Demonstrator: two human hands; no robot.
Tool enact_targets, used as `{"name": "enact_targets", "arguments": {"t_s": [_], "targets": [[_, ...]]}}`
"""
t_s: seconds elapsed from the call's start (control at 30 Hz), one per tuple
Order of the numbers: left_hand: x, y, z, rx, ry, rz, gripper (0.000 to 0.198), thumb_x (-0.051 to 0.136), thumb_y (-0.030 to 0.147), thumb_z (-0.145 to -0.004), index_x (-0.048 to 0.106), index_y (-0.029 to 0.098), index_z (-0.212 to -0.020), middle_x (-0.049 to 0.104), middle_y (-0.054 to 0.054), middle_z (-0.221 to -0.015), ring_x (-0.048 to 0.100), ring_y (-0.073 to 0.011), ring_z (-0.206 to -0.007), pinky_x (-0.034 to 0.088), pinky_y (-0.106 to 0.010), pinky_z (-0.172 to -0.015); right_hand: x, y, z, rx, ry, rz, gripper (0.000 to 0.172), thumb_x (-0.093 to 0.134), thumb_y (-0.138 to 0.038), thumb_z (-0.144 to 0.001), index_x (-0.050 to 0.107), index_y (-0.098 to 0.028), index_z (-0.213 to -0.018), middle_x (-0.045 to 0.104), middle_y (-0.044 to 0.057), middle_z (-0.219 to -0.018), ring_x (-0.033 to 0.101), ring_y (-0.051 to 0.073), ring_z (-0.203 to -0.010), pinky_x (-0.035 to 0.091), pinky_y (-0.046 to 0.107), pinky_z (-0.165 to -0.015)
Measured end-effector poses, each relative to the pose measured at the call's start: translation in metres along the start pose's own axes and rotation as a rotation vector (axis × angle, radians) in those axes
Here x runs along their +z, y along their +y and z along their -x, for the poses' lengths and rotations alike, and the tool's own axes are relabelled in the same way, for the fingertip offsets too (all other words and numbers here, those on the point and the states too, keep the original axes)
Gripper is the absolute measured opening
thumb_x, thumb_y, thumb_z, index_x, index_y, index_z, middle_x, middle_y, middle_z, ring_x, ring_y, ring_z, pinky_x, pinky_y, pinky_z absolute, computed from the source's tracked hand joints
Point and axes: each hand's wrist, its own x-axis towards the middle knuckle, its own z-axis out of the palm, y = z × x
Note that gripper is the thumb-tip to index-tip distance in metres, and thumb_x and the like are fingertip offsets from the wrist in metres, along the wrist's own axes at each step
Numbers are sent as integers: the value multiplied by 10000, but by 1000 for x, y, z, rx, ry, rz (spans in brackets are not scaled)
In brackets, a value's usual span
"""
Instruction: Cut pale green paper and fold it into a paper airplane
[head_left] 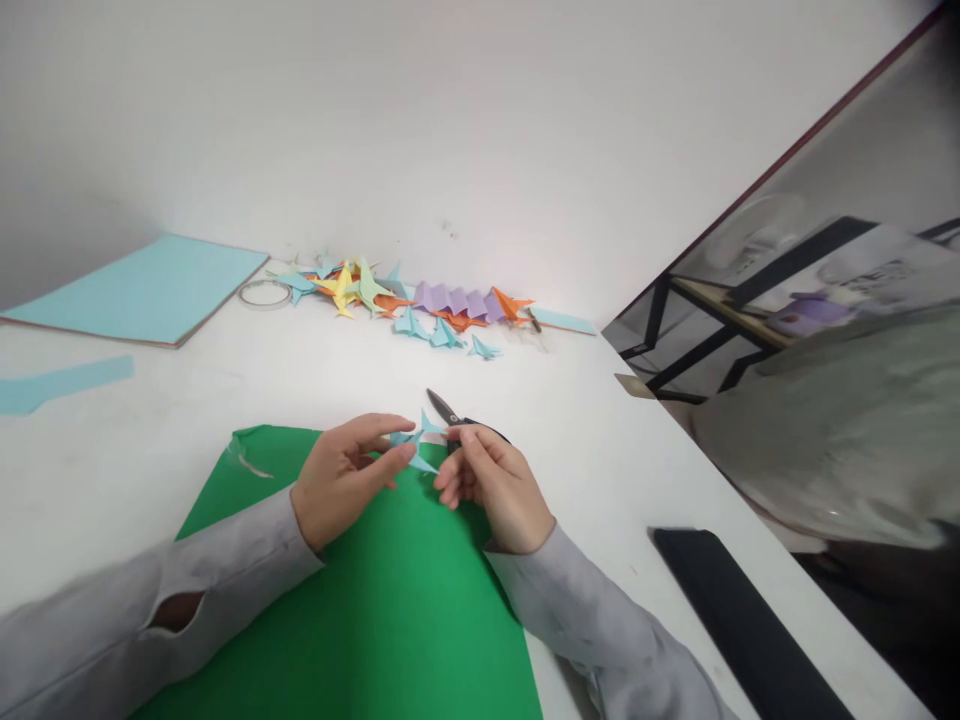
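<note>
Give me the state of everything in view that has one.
Blue paper figure, folded, held up
Left hand, thumb and fingers closed on it
Right hand, pinching one pointed end
Scissors, partly covered, blades apparently shut
Purple paper, pleated
Green sheet, spread out
Large blue paper, lying flat

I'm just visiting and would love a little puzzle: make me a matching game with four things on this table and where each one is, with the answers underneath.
Things
1. Scissors
2. Green sheet
3. Folded light-blue paper
4. Black strip

Places
A. Between the left hand and the right hand
B. Near the right edge of the table
C. Partly hidden behind the right hand, pointed tip showing
D. Spread beneath both hands

Right pairs: 1-C, 2-D, 3-A, 4-B
</note>
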Motion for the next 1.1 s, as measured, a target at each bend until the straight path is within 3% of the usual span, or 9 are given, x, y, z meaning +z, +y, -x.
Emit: {"name": "enact_targets", "arguments": {"t_s": [0.23, 0.37, 0.57, 0.8, 0.87, 0.93, 1.03, 1.1], "targets": [[-4, 1, 1, -44, -123, 70, 335, 525, 371, -812, 693, 195, -1042, 655, -61, -1141, 580, -230, -989, 498, -308, -744, -1, 2, -7, 34, -102, -140, 446, 791, -460, -550, 576, -148, -786, 639, -22, -552, 584, 78, -446, 444, 161, -422], [-7, 1, 2, -71, -145, 84, 359, 508, 399, -818, 691, 198, -1052, 638, -74, -1162, 585, -229, -945, 503, -308, -699, -1, 2, -10, -7, -124, -203, 407, 809, -426, -529, 582, -152, -728, 624, -43, -562, 587, 80, -437, 443, 168, -411], [-10, 7, 1, -52, -152, 85, 371, 478, 432, -830, 710, 208, -1015, 667, -58, -974, 569, -163, -662, 517, -311, -621, -2, -5, -12, -162, -112, -149, 394, 801, -413, -540, 614, -151, -766, 633, -35, -545, 560, 72, -449, 438, 179, -434], [-4, 6, 4, -100, -221, 183, 411, 520, 463, -805, 691, 148, -1009, 690, -81, -760, 618, -209, -728, 525, -312, -605, -1, -4, -12, -165, -160, -81, 376, 846, -332, -445, 592, -145, -650, 598, -58, -481, 525, 66, -430, 410, 185, -433], [-4, 5, 3, -164, -249, 298, 430, 531, 477, -795, 678, 130, -1004, 695, -108, -829, 640, -228, -761, 529, -318, -605, -2, -5, -12, -171, -190, -70, 363, 838, -345, -465, 591, -144, -641, 607, -50, -488, 525, 64, -437, 402, 182, -437], [-5, 6, 2, -188, -238, 401, 446, 532, 488, -791, 637, 154, -1068, 658, -134, -1045, 654, -233, -766, 535, -321, -586, -3, -6, -13, -184, -209, -82, 367, 833, -362, -475, 582, -148, -638, 612, -47, -497, 527, 66, -437, 399, 183, -433], [-6, 7, 2, -129, -112, 420, 502, 539, 472, -799, 464, 268, -1252, 447, -125, -1355, 657, -203, -731, 542, -317, -551, -3, -9, -12, -217, -180, -116, 382, 832, -380, -476, 572, -153, -640, 602, -49, -490, 527, 71, -435, 407, 185, -423], [-6, 6, 1, -116, -53, 374, 532, 573, 448, -788, 391, 307, -1267, 424, -110, -1354, 646, -185, -702, 540, -307, -531, -2, -11, -12, -250, -125, -133, 383, 834, -380, -472, 578, -152, -642, 594, -47, -488, 529, 74, -441, 409, 182, -414]]}}
